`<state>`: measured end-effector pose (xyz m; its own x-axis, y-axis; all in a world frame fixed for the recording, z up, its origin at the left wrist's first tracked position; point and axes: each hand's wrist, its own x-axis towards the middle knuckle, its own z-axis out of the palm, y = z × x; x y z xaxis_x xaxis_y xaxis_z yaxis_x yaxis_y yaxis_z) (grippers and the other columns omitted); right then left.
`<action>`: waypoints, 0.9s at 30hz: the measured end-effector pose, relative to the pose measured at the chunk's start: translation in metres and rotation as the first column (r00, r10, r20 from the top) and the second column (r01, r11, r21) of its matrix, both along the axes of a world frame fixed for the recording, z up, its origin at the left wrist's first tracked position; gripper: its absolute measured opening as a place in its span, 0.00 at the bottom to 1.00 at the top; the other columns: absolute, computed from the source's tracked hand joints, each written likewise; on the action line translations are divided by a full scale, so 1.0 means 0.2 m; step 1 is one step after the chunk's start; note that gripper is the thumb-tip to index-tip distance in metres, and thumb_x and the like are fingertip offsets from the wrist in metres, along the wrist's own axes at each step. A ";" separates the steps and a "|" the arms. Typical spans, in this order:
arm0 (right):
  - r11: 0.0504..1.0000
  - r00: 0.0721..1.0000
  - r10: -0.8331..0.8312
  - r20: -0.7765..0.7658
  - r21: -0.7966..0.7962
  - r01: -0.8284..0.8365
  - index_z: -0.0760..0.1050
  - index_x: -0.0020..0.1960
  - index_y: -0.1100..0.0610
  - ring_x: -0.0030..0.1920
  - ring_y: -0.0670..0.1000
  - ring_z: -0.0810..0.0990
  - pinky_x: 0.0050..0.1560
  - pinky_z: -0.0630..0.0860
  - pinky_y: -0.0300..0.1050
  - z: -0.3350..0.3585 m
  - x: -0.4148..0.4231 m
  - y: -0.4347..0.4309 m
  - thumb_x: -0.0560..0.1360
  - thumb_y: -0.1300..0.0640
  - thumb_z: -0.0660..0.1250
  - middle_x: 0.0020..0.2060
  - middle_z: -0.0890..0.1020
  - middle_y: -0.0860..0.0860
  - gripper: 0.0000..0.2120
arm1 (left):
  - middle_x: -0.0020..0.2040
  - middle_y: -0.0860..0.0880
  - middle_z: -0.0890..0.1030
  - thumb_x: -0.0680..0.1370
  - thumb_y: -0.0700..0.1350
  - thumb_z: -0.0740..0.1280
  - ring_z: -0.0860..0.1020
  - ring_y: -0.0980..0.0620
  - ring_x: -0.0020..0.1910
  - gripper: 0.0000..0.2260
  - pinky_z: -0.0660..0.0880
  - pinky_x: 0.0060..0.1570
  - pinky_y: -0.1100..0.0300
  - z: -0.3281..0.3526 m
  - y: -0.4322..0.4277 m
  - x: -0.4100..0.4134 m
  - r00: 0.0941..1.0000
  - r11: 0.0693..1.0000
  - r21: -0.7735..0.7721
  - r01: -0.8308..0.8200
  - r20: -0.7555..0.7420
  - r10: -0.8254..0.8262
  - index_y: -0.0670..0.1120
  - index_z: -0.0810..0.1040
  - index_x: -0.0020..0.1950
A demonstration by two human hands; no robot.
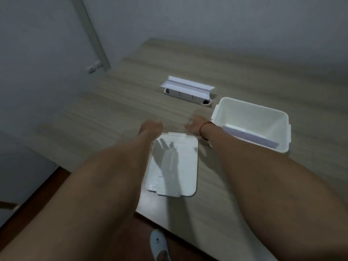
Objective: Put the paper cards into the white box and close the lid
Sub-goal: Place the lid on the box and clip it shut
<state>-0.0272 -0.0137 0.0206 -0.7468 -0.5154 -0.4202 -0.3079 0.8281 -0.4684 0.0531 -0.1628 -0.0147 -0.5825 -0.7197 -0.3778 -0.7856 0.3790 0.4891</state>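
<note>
The white box (278, 117) stands open on the right of the wooden table, with pale paper cards (250, 135) leaning against its near wall inside. Its white lid (180, 176) lies flat on the table near the front edge, between my forearms. More white folded paper cards (188, 86) lie further back in the middle of the table. My left hand (150, 127) reaches forward just past the lid's far left corner, its fingers hidden behind the back of the hand. My right hand (194, 125), with a red wrist string, hovers blurred left of the box and holds nothing.
A white socket strip (188, 96) is set into the table under the far cards. The table's (113, 110) front edge runs diagonally below the lid. Below it are a dark floor and a white shoe (159, 245). Grey walls stand behind and to the left.
</note>
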 end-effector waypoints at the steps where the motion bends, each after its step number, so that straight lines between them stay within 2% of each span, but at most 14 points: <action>1: 1.000 1.000 -0.023 0.017 0.002 0.023 0.71 0.67 0.64 0.63 0.60 0.75 0.61 0.72 0.48 -0.05 0.03 -0.01 0.80 0.50 0.58 0.65 0.76 0.59 0.22 | 0.68 0.35 0.74 0.80 0.52 0.57 0.73 0.38 0.68 0.25 0.70 0.64 0.53 -0.04 0.00 0.03 1.000 1.000 0.014 -0.006 0.008 0.006 0.34 0.72 0.68; 3: 0.995 0.994 -0.101 0.043 0.016 0.101 0.74 0.64 0.64 0.58 0.60 0.77 0.55 0.74 0.48 -0.17 0.07 -0.01 0.80 0.51 0.58 0.62 0.78 0.60 0.20 | 0.68 0.36 0.75 0.79 0.52 0.58 0.74 0.38 0.67 0.25 0.71 0.63 0.53 -0.13 -0.01 0.08 0.999 0.999 0.044 -0.011 0.037 0.010 0.34 0.73 0.67; 6: 0.961 0.963 -0.264 0.058 0.099 0.258 0.71 0.67 0.64 0.62 0.61 0.77 0.58 0.75 0.49 -0.34 0.12 0.05 0.78 0.48 0.61 0.64 0.77 0.61 0.24 | 0.68 0.37 0.75 0.79 0.53 0.59 0.74 0.39 0.67 0.25 0.71 0.64 0.53 -0.25 -0.01 0.16 0.995 0.997 0.079 -0.016 0.099 0.008 0.36 0.72 0.68; 8: 0.930 0.931 -0.348 0.111 0.169 0.328 0.72 0.66 0.63 0.55 0.59 0.80 0.53 0.75 0.47 -0.43 0.16 0.09 0.78 0.47 0.61 0.58 0.80 0.59 0.24 | 0.69 0.38 0.74 0.79 0.53 0.60 0.73 0.40 0.68 0.25 0.71 0.64 0.52 -0.33 -0.01 0.19 0.990 0.994 0.109 -0.017 0.144 0.001 0.36 0.71 0.69; 10: 0.900 0.885 -0.423 0.195 0.198 0.387 0.72 0.66 0.64 0.47 0.57 0.79 0.46 0.72 0.44 -0.50 0.21 0.11 0.79 0.47 0.59 0.53 0.81 0.59 0.24 | 0.71 0.38 0.72 0.78 0.55 0.61 0.72 0.39 0.68 0.28 0.72 0.66 0.51 -0.40 -0.01 0.21 0.985 0.988 0.153 -0.002 0.173 -0.025 0.37 0.68 0.71; 12: 0.860 0.823 -0.508 0.253 0.190 0.473 0.67 0.69 0.63 0.56 0.59 0.79 0.51 0.73 0.45 -0.54 0.27 0.09 0.78 0.45 0.59 0.60 0.78 0.59 0.27 | 0.72 0.39 0.68 0.74 0.59 0.66 0.71 0.39 0.69 0.36 0.72 0.66 0.47 -0.44 -0.01 0.24 0.981 0.972 0.235 -0.008 0.189 -0.038 0.38 0.63 0.74; 14: 0.804 0.749 -0.593 0.294 0.171 0.570 0.60 0.73 0.63 0.68 0.60 0.72 0.66 0.71 0.49 -0.56 0.32 0.07 0.76 0.42 0.59 0.70 0.71 0.59 0.34 | 0.72 0.41 0.69 0.67 0.60 0.73 0.72 0.40 0.69 0.45 0.74 0.64 0.46 -0.46 -0.03 0.27 0.978 0.942 0.337 -0.012 0.201 -0.060 0.39 0.61 0.75; 17: 0.793 0.680 -0.596 0.428 0.180 0.582 0.52 0.77 0.64 0.74 0.57 0.64 0.73 0.61 0.49 -0.54 0.34 0.02 0.78 0.39 0.53 0.75 0.62 0.58 0.38 | 0.68 0.45 0.76 0.55 0.58 0.80 0.76 0.41 0.64 0.47 0.77 0.60 0.46 -0.50 -0.12 0.30 0.976 0.860 0.510 0.019 0.178 -0.128 0.42 0.70 0.70; 18: 0.797 0.680 -0.583 0.444 0.149 0.585 0.53 0.77 0.64 0.74 0.57 0.64 0.73 0.61 0.48 -0.47 0.35 -0.01 0.79 0.39 0.51 0.75 0.62 0.58 0.36 | 0.68 0.46 0.76 0.53 0.57 0.81 0.76 0.42 0.65 0.48 0.76 0.62 0.47 -0.47 -0.15 0.29 0.981 0.843 0.538 0.022 0.150 -0.121 0.42 0.71 0.69; 20: 0.745 0.657 -0.590 0.469 0.001 0.668 0.58 0.76 0.62 0.72 0.58 0.68 0.71 0.63 0.48 -0.29 0.32 -0.08 0.79 0.41 0.53 0.73 0.66 0.57 0.33 | 0.69 0.47 0.73 0.58 0.53 0.82 0.73 0.44 0.67 0.47 0.72 0.64 0.53 -0.28 -0.19 0.28 0.999 0.834 0.551 0.035 0.010 -0.048 0.40 0.68 0.72; 22: 0.665 0.635 -0.604 0.482 -0.135 0.735 0.59 0.75 0.62 0.71 0.59 0.69 0.73 0.64 0.51 -0.06 0.25 -0.15 0.77 0.37 0.53 0.73 0.67 0.56 0.37 | 0.66 0.44 0.76 0.62 0.47 0.81 0.77 0.45 0.63 0.40 0.74 0.59 0.56 -0.01 -0.24 0.23 0.982 0.856 0.512 0.067 -0.185 0.035 0.36 0.70 0.70; 24: 0.573 0.628 -0.577 0.522 -0.288 0.767 0.57 0.76 0.60 0.72 0.59 0.68 0.73 0.64 0.55 0.18 0.15 -0.22 0.75 0.32 0.49 0.74 0.65 0.56 0.41 | 0.58 0.44 0.82 0.63 0.43 0.81 0.80 0.47 0.53 0.31 0.76 0.49 0.59 0.25 -0.29 0.17 0.920 0.892 0.432 0.134 -0.388 0.050 0.36 0.77 0.61; 26: 0.434 0.628 -0.555 0.545 -0.455 0.778 0.60 0.75 0.58 0.70 0.59 0.70 0.71 0.66 0.56 0.42 0.04 -0.26 0.72 0.29 0.49 0.72 0.69 0.55 0.43 | 0.48 0.45 0.83 0.64 0.39 0.80 0.82 0.47 0.47 0.21 0.77 0.47 0.57 0.50 -0.30 0.13 0.843 0.929 0.319 0.188 -0.537 0.013 0.38 0.80 0.54; 27: 0.355 0.603 -0.555 0.573 -0.492 0.795 0.62 0.75 0.56 0.69 0.58 0.72 0.70 0.68 0.56 0.54 0.02 -0.28 0.70 0.27 0.49 0.71 0.71 0.53 0.44 | 0.46 0.45 0.83 0.64 0.39 0.80 0.82 0.48 0.47 0.20 0.79 0.47 0.55 0.60 -0.30 0.11 0.805 0.950 0.229 0.214 -0.592 -0.039 0.37 0.81 0.53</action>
